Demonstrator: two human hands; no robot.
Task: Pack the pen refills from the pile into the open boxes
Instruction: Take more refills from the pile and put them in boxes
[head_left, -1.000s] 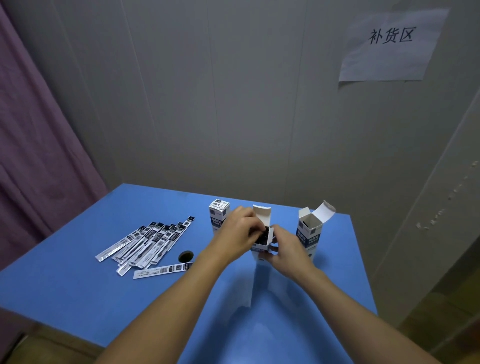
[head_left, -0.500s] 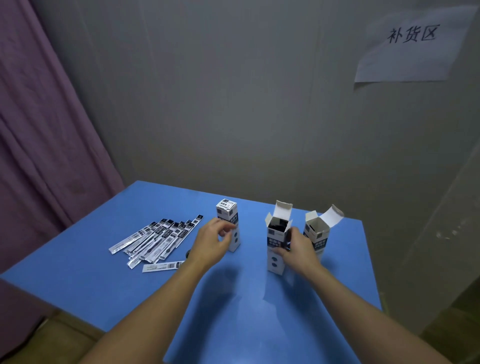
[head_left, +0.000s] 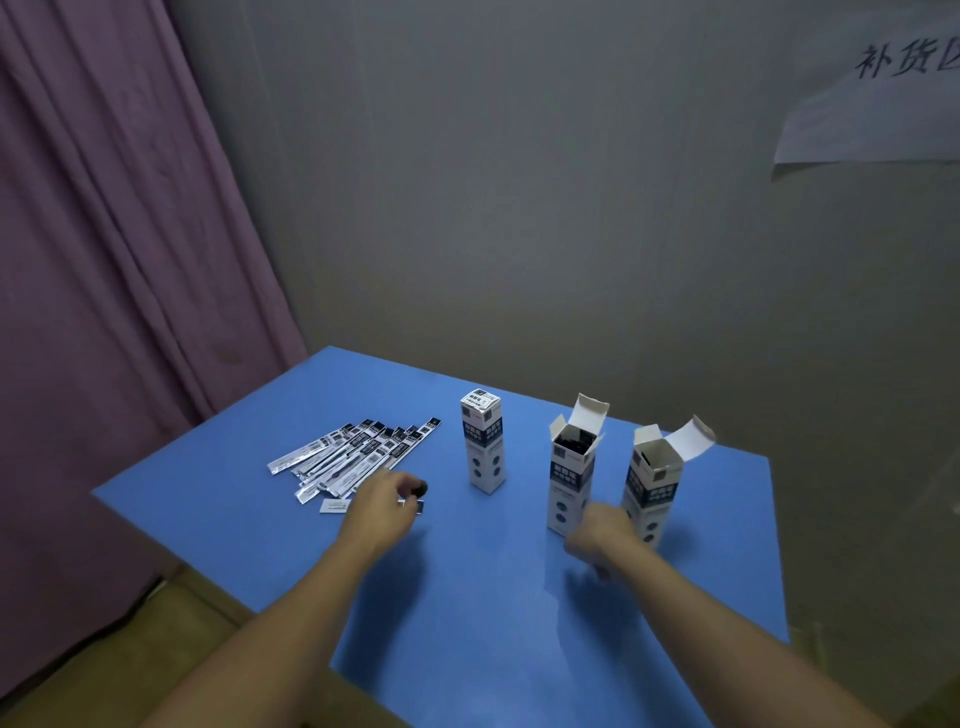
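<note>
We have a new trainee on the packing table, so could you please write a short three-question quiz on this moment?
1. True or false: all three boxes stand with their top flaps open.
2. Which box shows dark contents at its mouth? A) closed box B) middle box C) right box
3. Fill in: the left hand is over the single refill that lies just in front of the ____.

Key: 1 false, the left one is closed; 2 B; 3 pile of refills.

Blue table (head_left: 467, 623); white-navy boxes (head_left: 570, 483); purple curtain (head_left: 104, 260).
</note>
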